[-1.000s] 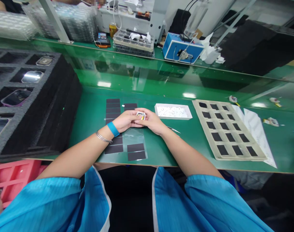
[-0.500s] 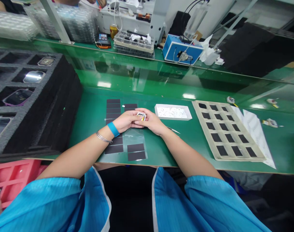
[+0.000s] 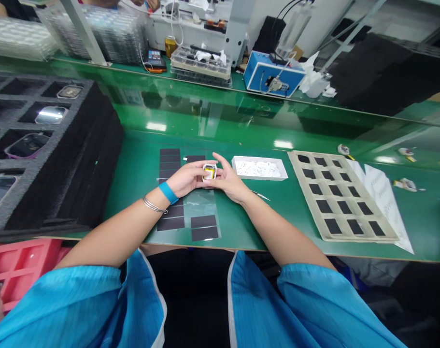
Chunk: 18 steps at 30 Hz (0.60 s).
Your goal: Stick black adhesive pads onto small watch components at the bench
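the left hand [image 3: 186, 180] clamps a small white-and-yellow part [image 3: 209, 173] between its thumb and fingers. the right hand [image 3: 231, 185] has thumb and index finger spread apart, thumb at the part's lower edge. right of the fingers: white tray [image 3: 265, 178]. beneath the fingers: clear sheet [image 3: 201, 208] with dark strips [image 3: 204, 221].

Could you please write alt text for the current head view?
A person's left hand grips a small white and yellow part over a green table, the right hand at the part's edge. Black strips lie beneath; a white box and a pale tray of black pieces are to the right, a dark foam block to the left.
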{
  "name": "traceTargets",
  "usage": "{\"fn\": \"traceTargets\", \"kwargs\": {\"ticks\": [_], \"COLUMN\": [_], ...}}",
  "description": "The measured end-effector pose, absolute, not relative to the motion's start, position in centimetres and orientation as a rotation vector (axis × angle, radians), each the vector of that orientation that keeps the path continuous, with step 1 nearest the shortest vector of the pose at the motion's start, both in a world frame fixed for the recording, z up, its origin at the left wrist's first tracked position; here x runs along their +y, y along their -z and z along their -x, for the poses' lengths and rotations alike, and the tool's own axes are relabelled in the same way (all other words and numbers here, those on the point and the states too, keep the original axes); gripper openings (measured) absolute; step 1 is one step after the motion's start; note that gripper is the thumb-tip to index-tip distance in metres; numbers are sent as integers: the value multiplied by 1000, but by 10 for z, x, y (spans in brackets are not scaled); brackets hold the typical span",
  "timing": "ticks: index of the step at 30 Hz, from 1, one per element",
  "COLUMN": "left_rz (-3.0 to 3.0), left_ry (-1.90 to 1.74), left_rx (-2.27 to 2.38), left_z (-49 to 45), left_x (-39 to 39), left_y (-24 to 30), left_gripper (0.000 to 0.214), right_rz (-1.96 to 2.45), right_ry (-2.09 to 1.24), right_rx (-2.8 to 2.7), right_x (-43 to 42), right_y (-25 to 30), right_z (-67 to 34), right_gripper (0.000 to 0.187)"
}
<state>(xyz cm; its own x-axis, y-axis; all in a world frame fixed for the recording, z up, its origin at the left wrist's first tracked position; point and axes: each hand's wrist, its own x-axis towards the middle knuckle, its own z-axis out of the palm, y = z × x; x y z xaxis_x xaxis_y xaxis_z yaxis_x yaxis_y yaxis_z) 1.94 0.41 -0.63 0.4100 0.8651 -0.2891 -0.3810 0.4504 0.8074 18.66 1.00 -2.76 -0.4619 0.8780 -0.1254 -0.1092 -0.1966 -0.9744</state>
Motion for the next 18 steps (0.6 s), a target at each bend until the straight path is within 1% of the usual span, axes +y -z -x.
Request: {"fn": "traceTargets", "kwargs": {"ticks": [3, 7, 10, 14, 18], "left_rz": [-687, -855, -1217, -1686, -1883], "left_ry": [-976, -1061, -1196, -1306, -1369], "left_rx": [759, 748, 973, 1354, 1427], "left_z": [-14, -10, -11, -10, -7], "left_x": [7, 9, 8, 7, 13], "left_y": [1, -3, -2, -1, 6], "left_gripper": [51, 58, 59, 54, 53], "right_rz": [948, 953, 958, 987, 1014], "right_ry": [-1745, -1771, -1776, -1758, -1718], "right_rx": [-1248, -1226, -1247, -1270, -1337], "right_x": [12, 12, 11, 10, 12], "right_y": [27, 24, 22, 22, 24], "right_z": [-188, -189, -189, -188, -185], "right_gripper": [110, 101, 96, 97, 100]}}
